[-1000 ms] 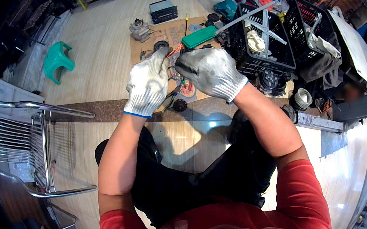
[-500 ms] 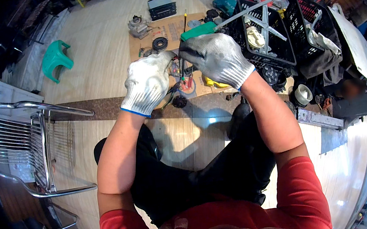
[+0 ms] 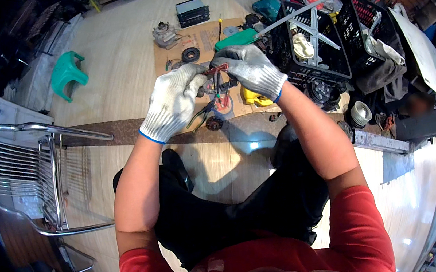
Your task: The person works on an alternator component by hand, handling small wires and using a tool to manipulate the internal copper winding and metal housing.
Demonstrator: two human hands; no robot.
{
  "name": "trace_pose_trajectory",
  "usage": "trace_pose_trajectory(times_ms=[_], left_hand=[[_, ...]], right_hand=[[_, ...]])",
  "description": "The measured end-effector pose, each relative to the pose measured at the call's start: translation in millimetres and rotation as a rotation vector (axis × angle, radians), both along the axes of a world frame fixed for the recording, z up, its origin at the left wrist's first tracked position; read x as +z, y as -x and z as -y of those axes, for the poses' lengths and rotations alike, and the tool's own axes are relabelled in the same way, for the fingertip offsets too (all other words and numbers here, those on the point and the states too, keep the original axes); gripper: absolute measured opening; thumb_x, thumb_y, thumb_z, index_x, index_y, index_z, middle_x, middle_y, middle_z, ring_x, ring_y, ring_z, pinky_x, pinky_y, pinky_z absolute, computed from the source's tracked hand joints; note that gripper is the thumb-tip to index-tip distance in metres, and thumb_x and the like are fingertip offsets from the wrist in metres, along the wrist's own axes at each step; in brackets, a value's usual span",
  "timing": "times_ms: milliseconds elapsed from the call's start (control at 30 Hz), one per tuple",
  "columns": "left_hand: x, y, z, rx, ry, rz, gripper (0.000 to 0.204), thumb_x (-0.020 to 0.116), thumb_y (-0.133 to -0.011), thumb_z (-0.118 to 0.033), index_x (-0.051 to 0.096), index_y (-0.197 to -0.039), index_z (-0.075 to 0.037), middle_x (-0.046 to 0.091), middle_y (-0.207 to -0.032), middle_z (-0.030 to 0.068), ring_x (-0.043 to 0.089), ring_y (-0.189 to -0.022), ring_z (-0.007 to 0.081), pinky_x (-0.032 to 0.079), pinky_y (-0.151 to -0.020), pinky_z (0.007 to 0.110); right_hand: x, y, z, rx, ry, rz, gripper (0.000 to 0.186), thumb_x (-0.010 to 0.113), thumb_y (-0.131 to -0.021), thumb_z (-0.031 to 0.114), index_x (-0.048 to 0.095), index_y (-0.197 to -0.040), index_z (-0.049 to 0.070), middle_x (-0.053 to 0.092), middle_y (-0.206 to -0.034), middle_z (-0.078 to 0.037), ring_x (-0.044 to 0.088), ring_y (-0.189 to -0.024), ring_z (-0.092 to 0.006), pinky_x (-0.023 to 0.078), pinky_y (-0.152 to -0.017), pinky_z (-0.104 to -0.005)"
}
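Observation:
Both my hands wear white knit gloves with blue cuffs, and they meet over the cardboard sheet. Between their fingertips stretches a short bundle of reddish wire (image 3: 217,69). My left hand (image 3: 173,97) pinches its left end, and my right hand (image 3: 253,68) grips the other end from above, its fingers closed. Below the wire, on the cardboard, lie several tools with red, green and black handles. A pair of pliers with green handles (image 3: 198,116) is near my left wrist, beside a dark round part (image 3: 214,123).
The cardboard (image 3: 162,51) carries a black ring (image 3: 190,55), a metal motor part (image 3: 164,34) and a green-handled tool (image 3: 237,38). Right of it stand black plastic crates (image 3: 324,73) full of parts. A green stool (image 3: 68,75) and a metal chair (image 3: 21,180) are at left.
My hands have turned slightly, and the reddish wire now shows between them. The right hand has shifted a little left; the left wrist has moved slightly left and down.

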State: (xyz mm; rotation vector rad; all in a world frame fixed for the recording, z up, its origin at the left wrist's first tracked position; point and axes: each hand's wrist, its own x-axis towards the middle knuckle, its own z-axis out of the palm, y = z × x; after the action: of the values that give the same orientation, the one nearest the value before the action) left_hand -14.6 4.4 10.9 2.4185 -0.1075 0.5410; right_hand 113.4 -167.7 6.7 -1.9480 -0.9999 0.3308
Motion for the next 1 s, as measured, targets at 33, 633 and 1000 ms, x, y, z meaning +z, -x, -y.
trace_pose_trajectory(times_ms=[33, 633, 1000], left_hand=[[2, 1, 0, 0.022, 0.030, -0.013, 0.023, 0.057, -0.096, -0.016, 0.066, -0.108, 0.002, 0.068, -0.084, 0.0200, 0.069, -0.076, 0.0290, 0.053, -0.068, 0.036], [-10, -3, -13, 0.174, -0.292, 0.034, 0.015, 0.057, -0.093, -0.016, 0.066, -0.100, -0.006, 0.067, -0.087, 0.0195, 0.065, -0.084, 0.0386, 0.052, -0.072, 0.047], [-9, -3, -15, -0.189, -0.241, 0.063, 0.016, 0.062, -0.090, -0.014, 0.068, -0.100, -0.003, 0.067, -0.084, 0.0179, 0.066, -0.077, 0.0348, 0.053, -0.070, 0.043]], right_hand=[[2, 5, -1, 0.000, 0.026, 0.012, 0.034, 0.058, -0.093, 0.030, 0.069, -0.108, 0.002, 0.068, -0.095, -0.022, 0.065, -0.083, -0.0340, 0.050, -0.075, -0.0395], [5, 30, 1, -0.075, 0.029, 0.768, 0.022, 0.062, -0.090, 0.031, 0.068, -0.090, 0.009, 0.068, -0.079, -0.010, 0.068, -0.071, -0.0290, 0.054, -0.059, -0.0386], [5, -8, 8, 0.077, 0.016, 0.418, 0.032, 0.062, -0.091, 0.032, 0.070, -0.103, 0.003, 0.067, -0.092, -0.021, 0.065, -0.081, -0.0388, 0.051, -0.070, -0.0424]])
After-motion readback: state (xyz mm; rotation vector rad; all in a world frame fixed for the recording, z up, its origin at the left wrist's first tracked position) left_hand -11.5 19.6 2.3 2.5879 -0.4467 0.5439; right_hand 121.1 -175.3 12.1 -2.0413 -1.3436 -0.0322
